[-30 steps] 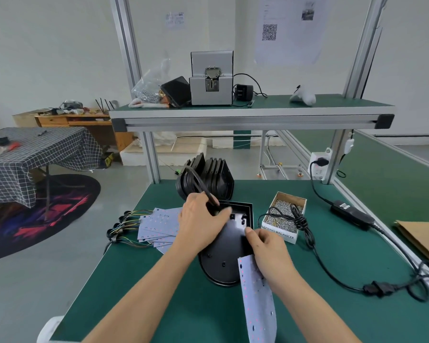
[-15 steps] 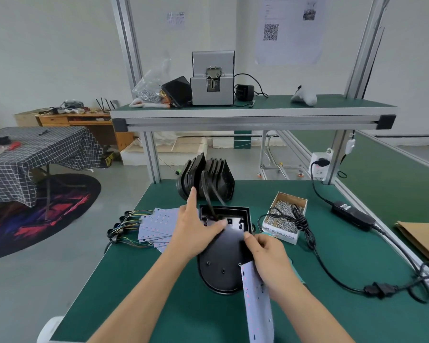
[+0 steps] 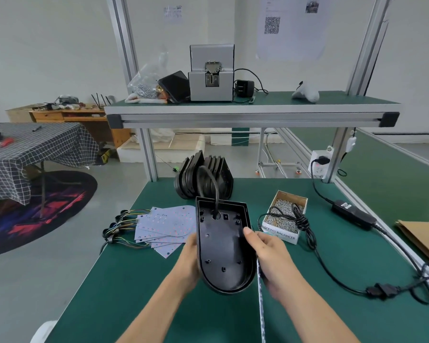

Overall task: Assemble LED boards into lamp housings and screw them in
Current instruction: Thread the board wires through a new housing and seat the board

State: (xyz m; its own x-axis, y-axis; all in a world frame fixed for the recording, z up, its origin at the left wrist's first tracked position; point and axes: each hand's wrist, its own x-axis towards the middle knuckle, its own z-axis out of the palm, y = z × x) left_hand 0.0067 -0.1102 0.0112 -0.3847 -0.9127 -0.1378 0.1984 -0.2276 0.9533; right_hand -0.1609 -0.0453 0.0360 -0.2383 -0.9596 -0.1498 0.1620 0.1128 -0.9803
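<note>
Head view: the left hand (image 3: pixel 190 263) and right hand (image 3: pixel 270 258) are gripping the rims of a black lamp housing (image 3: pixel 223 246), tilting its hollow side toward the camera, seemingly to seat an LED board (image 3: pixel 261 300) the right hand is also pinching edge-on. Spare boards (image 3: pixel 164 225), stacked housings (image 3: pixel 203 175) and a screw box (image 3: pixel 286 215) are waiting nearby on the green bench (image 3: pixel 344 266).

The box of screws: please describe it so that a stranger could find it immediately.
On the green workbench, look right of the black lamp housing held in both hands. There stands a small open cardboard box full of silver screws. A coiled black cable lies across it, and its white front reads SPRING BALANCER.
</note>
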